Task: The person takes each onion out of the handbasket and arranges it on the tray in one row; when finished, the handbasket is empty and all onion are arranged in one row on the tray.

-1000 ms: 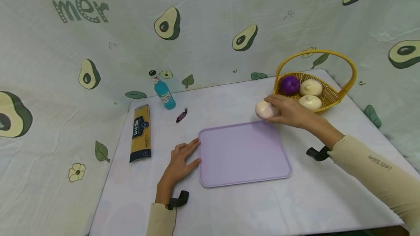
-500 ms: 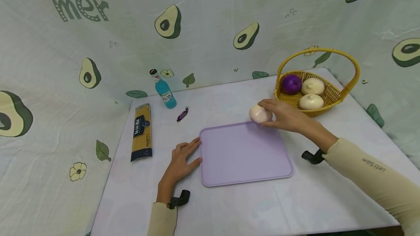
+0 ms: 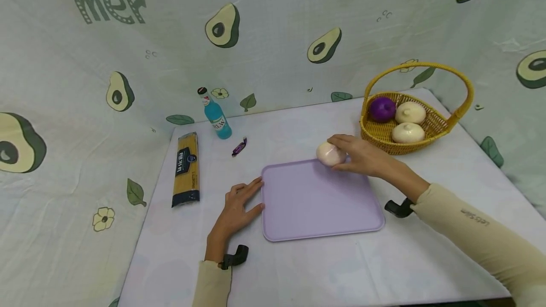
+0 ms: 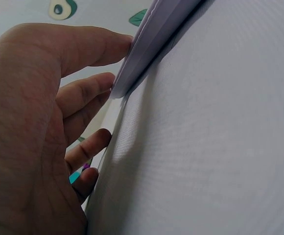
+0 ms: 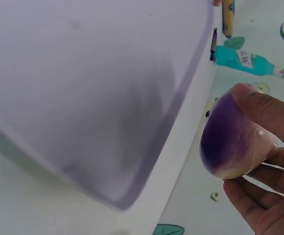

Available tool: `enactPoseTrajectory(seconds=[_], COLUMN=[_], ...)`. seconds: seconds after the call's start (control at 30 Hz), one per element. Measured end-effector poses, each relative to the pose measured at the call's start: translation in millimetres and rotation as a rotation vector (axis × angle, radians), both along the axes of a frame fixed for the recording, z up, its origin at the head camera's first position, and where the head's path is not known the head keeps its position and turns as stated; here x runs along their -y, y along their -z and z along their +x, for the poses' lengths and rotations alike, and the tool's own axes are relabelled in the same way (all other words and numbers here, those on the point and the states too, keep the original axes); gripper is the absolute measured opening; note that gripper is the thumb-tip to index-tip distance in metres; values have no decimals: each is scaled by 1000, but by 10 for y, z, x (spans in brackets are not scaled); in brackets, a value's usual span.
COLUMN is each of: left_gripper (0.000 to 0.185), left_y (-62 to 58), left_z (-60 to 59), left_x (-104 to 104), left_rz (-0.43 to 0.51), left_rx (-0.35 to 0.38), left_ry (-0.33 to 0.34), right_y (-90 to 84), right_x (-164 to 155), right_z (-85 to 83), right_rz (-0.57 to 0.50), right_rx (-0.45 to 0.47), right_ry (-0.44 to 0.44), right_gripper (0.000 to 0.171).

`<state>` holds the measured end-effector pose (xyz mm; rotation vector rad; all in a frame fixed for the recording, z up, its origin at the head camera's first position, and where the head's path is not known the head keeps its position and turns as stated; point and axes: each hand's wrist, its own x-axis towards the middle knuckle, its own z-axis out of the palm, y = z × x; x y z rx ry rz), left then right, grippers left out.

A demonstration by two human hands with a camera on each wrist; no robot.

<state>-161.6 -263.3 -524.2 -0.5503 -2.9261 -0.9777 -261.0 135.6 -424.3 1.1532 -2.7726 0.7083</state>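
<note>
In the head view my right hand holds a purple-and-white turnip over the far edge of a lilac tray. Seen from the right wrist, the turnip's deep purple side faces the tray, with thumb and fingers around it and air beneath. My left hand rests by the tray's left edge, fingers extended. Its thumb and fingertips touch the rim in the left wrist view.
A yellow wicker basket at back right holds a purple round vegetable and two cream ones. On the left are a spaghetti pack, a blue bottle and a purple-wrapped candy. A patterned cloth hangs behind.
My right hand has carried the turnip leftward and slightly nearer, from beside the basket to the tray's far edge. The left hand stays at the tray's side.
</note>
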Motion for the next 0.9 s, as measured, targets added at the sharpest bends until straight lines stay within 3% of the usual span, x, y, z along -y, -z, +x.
enactPoseTrajectory(seconds=[0.9], left_gripper=[64], left_y=[5], left_z=[-6], left_x=[-2], left_rz=[4], left_rx=[-18], left_ry=[5], right_y=[139], right_x=[503], right_z=[16], right_rz=[-46], right_rx=[55], right_ry=[-88], right_gripper=[73])
